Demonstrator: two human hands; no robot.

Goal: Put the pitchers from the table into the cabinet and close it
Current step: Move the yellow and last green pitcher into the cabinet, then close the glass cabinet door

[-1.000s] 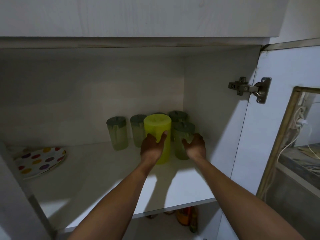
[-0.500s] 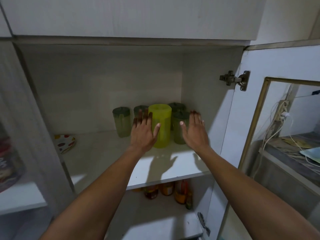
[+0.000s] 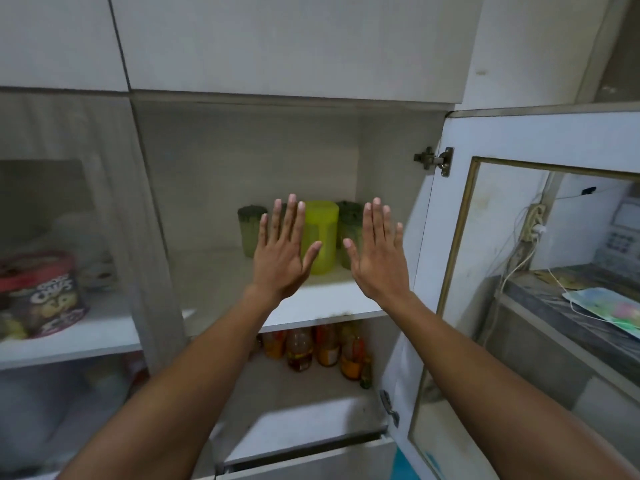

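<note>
Both hands are raised flat with fingers spread, empty, before the open cabinet (image 3: 242, 161): left hand (image 3: 282, 258), right hand (image 3: 379, 261). Between them a yellow pitcher (image 3: 323, 233) stands on the shelf (image 3: 207, 271), green pitchers (image 3: 249, 230) at its 9 and 3 o'clock. The door (image 3: 450, 258) hangs open at 3 o'clock.

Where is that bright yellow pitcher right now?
The yellow pitcher stands on the open cabinet's upper shelf, toward the back right, among dark green containers, seen between the raised left hand and right hand.
</note>
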